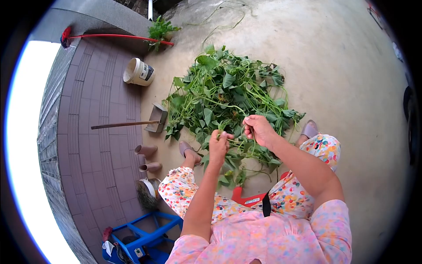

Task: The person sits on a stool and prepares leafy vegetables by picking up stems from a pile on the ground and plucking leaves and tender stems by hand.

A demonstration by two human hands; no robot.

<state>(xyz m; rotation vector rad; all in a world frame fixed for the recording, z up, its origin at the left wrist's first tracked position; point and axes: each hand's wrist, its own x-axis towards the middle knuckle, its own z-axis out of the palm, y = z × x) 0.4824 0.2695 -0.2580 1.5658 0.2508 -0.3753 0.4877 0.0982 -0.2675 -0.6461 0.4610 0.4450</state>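
Observation:
A large heap of green leafy vines (pixel 228 88) lies on the concrete floor in front of me, with long stems tangled through it. My left hand (pixel 218 146) is closed at the near edge of the heap, pinching green stems between thumb and fingers. To its right, my right hand (pixel 260 131) is closed on a long vine stem (pixel 233 106) that runs back over the leaves. The two hands are a short distance apart. Loose leafy pieces (pixel 228 178) lie nearer to me, beside a red plastic seat (pixel 249 198) between my legs.
Along the tiled wall (pixel 92 97) on the left stand a white bucket (pixel 139 71), a long-handled dustpan (pixel 157 119), a pair of boots (pixel 149 167) and a blue stool frame (pixel 145 237). A red-handled broom (pixel 118 35) leans at upper left. Stray vines (pixel 233 26) trail across the far floor.

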